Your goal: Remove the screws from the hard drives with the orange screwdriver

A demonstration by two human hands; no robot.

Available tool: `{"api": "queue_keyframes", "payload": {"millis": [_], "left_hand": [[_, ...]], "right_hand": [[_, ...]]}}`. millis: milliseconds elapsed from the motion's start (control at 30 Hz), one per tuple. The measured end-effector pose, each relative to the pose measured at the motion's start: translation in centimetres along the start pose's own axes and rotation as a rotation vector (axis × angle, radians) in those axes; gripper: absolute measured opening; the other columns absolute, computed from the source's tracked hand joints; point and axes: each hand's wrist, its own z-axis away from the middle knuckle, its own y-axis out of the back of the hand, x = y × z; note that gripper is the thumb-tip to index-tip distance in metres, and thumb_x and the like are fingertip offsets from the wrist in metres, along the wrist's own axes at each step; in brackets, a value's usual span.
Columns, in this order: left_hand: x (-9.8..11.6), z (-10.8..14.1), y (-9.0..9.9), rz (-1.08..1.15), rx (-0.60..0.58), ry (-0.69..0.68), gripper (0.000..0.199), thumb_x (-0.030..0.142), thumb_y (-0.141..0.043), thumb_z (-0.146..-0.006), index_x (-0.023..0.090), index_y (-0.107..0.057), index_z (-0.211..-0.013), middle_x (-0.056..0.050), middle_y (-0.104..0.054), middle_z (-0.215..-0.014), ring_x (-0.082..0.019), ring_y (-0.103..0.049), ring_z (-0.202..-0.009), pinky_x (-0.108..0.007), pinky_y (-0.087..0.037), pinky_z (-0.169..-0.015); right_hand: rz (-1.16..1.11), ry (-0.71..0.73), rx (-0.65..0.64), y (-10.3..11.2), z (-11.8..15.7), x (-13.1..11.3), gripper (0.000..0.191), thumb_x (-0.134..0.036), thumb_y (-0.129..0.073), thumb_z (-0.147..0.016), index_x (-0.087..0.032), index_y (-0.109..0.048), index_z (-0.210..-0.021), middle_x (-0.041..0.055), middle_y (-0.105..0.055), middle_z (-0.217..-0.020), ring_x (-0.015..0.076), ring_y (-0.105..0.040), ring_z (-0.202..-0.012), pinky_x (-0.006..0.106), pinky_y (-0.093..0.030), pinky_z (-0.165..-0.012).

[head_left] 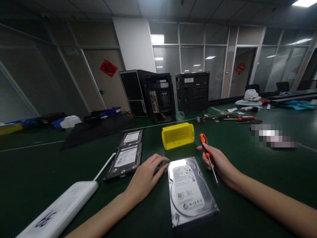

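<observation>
A silver hard drive (pixel 188 185) with a white label lies flat on the green table in front of me. My left hand (pixel 150 173) is at its upper left corner, fingers curled and pinched around something small and dark that I cannot make out. To the right of the drive, my right hand (pixel 218 162) grips a screwdriver (pixel 203 140) with an orange and black handle. Its metal shaft points down toward the table, apart from the drive. Just beyond the drive, a yellow plastic bin (pixel 178 135) rests on its side, its opening facing me.
Two more hard drives (pixel 126 158) lie left of my left hand. A white power strip (pixel 59 208) is at the near left. Black computer cases (pixel 160 97) stand at the back. Pliers and other hand tools (pixel 240 118) lie at the far right, near a white device (pixel 251 96).
</observation>
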Motion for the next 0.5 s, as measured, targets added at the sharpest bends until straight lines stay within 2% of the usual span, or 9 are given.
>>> {"api": "queue_keyframes", "payload": {"millis": [233, 500], "left_hand": [[-1.2, -0.1, -0.7, 0.063, -0.002, 0.065, 0.024, 0.031, -0.04, -0.093, 0.023, -0.057, -0.106, -0.002, -0.059, -0.102, -0.017, -0.055, -0.095, -0.034, -0.046, -0.084], [-2.5, 0.2, 0.1, -0.192, 0.016, -0.026, 0.026, 0.029, -0.041, -0.091, 0.023, -0.059, -0.109, -0.005, -0.061, -0.105, -0.019, -0.056, -0.096, -0.035, -0.045, -0.083]], "right_hand": [[0.041, 0.01, 0.001, -0.4, 0.2, -0.2, 0.039, -0.049, -0.049, -0.082, -0.015, -0.056, -0.097, -0.0062, -0.043, -0.046, 0.0076, -0.035, -0.04, 0.022, -0.027, -0.043], [0.062, -0.017, 0.006, -0.7, 0.7, -0.5, 0.039, -0.051, -0.051, -0.079, -0.015, -0.056, -0.094, -0.0065, -0.042, -0.045, 0.0081, -0.034, -0.04, 0.023, -0.025, -0.043]]}}
